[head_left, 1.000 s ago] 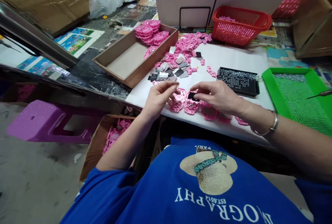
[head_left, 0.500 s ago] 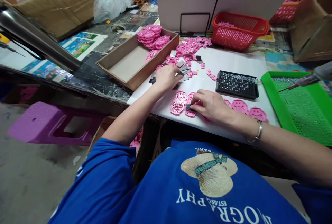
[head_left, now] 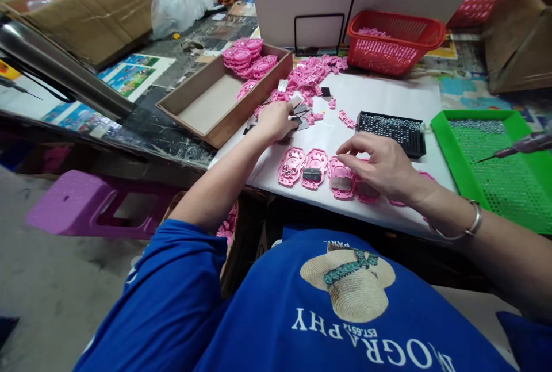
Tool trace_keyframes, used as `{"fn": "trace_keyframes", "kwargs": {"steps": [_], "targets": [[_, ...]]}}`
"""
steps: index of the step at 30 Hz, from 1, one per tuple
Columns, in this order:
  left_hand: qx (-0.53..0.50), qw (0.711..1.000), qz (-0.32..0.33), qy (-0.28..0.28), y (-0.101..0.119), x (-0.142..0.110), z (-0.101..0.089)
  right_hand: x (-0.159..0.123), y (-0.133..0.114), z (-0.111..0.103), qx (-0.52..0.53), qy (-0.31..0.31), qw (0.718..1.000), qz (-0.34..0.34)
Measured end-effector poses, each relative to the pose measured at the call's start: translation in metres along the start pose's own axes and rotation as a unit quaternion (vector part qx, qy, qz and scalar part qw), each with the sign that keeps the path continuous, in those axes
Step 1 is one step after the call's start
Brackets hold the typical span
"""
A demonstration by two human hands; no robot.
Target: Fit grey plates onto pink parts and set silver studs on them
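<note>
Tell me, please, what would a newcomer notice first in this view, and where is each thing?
The bright pink parts would probably draw the eye first: a row of them runs beneath the right hand, and a loose pink heap lies farther back. The blue shirt with its straw hat print fills the bottom middle. A purple stool stands at the left, opposite a green tray at the right.
</note>
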State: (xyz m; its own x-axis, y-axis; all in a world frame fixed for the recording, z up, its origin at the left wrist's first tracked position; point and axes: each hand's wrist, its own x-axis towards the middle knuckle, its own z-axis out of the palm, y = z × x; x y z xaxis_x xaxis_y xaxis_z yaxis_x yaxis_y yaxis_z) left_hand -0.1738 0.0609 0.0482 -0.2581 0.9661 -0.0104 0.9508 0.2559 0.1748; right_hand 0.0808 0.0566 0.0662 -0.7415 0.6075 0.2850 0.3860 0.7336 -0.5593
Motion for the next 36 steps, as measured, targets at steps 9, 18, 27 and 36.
{"fn": "trace_keyframes", "kwargs": {"steps": [9, 18, 27, 36], "targets": [[-0.087, 0.996, -0.021, -0.02, -0.004, 0.009, -0.005, -0.045, 0.006, -0.044, 0.01, 0.061, 0.998, 0.004], [-0.433, 0.9, -0.035, 0.034, -0.016, -0.013, -0.011, -0.087, 0.018, -0.072, -0.014, 0.116, 0.993, 0.006], [-0.376, 0.916, 0.015, 0.141, -0.017, -0.092, -0.006, -0.102, 0.033, -0.081, -0.039, 0.152, 0.987, 0.038], [0.116, 0.927, 0.288, 0.209, -0.006, -0.148, 0.019, -0.104, 0.033, -0.08, -0.05, 0.137, 0.989, -0.036]]}}
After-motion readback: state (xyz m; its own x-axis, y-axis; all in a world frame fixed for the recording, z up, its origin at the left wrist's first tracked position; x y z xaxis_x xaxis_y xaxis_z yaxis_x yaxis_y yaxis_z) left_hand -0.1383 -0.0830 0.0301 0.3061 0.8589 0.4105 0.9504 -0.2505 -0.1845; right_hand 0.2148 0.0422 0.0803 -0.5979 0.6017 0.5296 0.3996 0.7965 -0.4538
